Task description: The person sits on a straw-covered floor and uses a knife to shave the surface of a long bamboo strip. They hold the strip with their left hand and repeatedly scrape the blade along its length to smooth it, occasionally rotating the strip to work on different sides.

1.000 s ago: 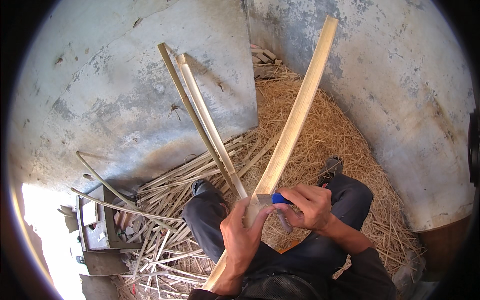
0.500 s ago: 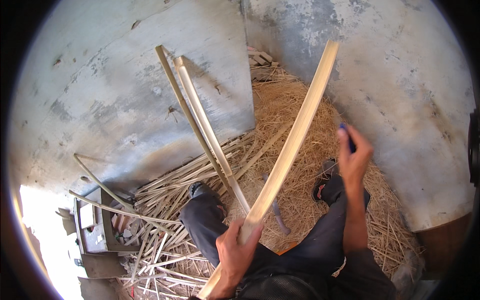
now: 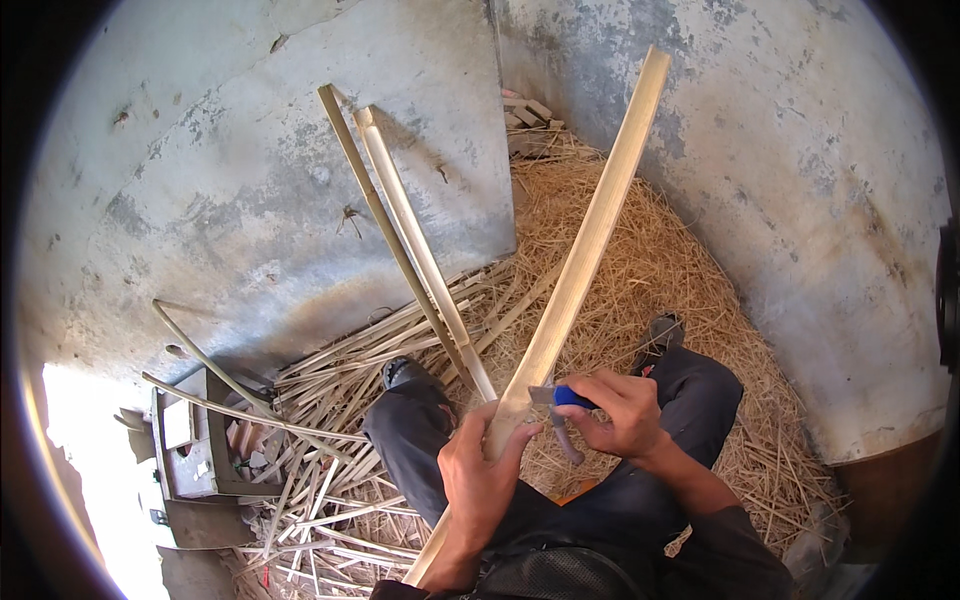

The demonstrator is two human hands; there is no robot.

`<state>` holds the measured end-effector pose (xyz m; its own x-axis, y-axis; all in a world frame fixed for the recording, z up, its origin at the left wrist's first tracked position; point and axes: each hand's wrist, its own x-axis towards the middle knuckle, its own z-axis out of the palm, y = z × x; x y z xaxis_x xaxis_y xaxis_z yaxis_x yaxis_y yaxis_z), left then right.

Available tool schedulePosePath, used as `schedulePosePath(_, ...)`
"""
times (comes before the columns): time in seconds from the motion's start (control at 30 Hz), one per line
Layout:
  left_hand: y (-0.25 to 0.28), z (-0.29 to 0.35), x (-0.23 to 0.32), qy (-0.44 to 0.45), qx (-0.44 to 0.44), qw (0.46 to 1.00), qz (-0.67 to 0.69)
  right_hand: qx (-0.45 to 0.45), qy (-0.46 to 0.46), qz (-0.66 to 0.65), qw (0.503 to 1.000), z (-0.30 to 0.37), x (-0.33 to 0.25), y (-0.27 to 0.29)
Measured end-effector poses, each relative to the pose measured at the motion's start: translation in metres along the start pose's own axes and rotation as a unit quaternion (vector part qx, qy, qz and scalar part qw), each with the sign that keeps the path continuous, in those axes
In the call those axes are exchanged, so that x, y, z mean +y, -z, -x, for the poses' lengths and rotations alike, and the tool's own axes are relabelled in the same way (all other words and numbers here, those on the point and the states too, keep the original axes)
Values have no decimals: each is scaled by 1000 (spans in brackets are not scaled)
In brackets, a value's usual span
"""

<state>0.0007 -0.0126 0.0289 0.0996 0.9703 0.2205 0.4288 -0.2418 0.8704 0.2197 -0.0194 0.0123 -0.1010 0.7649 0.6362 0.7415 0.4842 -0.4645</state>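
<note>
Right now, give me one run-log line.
left grip: pale strip | right grip: blue-handled knife | blade: at strip's right edge, contact unclear | floor: heaped shavings

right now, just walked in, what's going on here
A person's left hand grips a long, pale strip that slants up and away between the knees. The right hand holds a blue-handled knife, its blade at the strip's right edge; whether it is cutting is unclear. Two poles lean against the wall to the left, and fine shavings cover the floor ahead.
</note>
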Motion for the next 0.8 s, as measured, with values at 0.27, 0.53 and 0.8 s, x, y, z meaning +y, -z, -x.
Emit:
schedulePosePath(0.27,-5,-3,9,-12,15,1000,6,5,18,11,1000,-3,-11,-2)
schedulePosePath(0.53,-8,13,4,33,-2,999,2,100,-66,51,991,-26,20,27)
schedulePosePath(0.8,-12,9,3,35,-10,999,4,36,-43,41,998,-15,13,31)
